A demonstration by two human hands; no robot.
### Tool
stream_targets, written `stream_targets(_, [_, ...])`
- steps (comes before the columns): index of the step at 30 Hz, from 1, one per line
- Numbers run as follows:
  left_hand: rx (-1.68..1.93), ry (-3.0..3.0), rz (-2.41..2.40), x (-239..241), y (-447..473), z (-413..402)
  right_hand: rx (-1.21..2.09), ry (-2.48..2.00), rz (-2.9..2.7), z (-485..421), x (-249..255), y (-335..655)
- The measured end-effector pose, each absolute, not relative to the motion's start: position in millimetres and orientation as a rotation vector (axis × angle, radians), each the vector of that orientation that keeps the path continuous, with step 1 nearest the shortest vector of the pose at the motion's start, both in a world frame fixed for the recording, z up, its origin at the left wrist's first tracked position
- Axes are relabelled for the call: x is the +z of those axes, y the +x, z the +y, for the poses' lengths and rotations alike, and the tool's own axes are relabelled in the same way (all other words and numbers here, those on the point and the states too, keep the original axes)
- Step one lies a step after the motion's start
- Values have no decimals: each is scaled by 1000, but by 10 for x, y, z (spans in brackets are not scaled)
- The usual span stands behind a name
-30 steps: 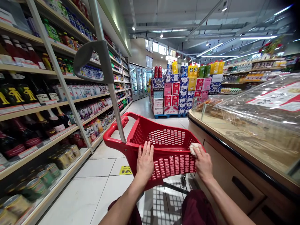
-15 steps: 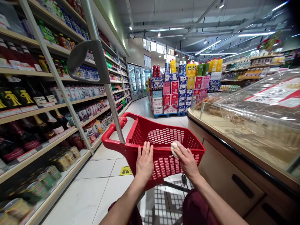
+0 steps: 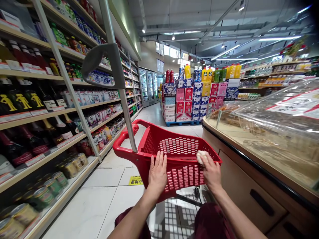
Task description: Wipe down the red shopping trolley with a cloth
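Observation:
In front of me stands a red plastic shopping cart (image 3: pixel 184 176) with slotted basket walls. My left hand (image 3: pixel 158 174) lies flat against its near side, fingers stretched out and the tips at the rim. Towards the front corner of that same rim, my right hand (image 3: pixel 210 171) presses a crumpled whitish cloth (image 3: pixel 202 157) onto the edge. A grey pole (image 3: pixel 128 119) rises at the handle end, bearing a dark grey loop-shaped grip (image 3: pixel 104 66).
Shelves of bottles and cans (image 3: pixel 50 109) line the left. A glass-topped food counter (image 3: pixel 259 126) is close on the right. Stacked drink cartons (image 3: pixel 184 103) stand on a blue pallet ahead. A yellow floor sign (image 3: pixel 135 180) is stuck to the tiles.
My right hand has slid the cloth rightwards along the rim towards the front corner. My left hand keeps its place on the cart. The whole view has shifted slightly.

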State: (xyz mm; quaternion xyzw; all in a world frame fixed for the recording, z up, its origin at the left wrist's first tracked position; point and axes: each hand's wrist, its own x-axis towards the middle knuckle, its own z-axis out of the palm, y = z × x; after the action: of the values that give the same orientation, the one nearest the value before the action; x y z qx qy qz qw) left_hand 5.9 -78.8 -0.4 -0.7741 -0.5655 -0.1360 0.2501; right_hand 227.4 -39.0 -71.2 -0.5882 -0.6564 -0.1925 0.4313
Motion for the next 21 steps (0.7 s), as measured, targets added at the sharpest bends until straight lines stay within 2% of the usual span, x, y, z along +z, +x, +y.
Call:
stream_targets(7, [-359, -2096, -1546, -14, 52, -788, -469, -1228, -1880, -425, -637, 2039])
stream_targets(12, [-355, -2104, -1538, -24, 85, -781, -483, -1477, -1575, -405, -667, 2125])
stream_targets(17, [-402, -2105, -1460, 15, 16, -806, -441, -1222, -1850, -462, -550, 1723])
stream_targets(21, [-590, -2026, -1411, 182, -393, -914, -447, -1379, -1730, -449, -574, 1912])
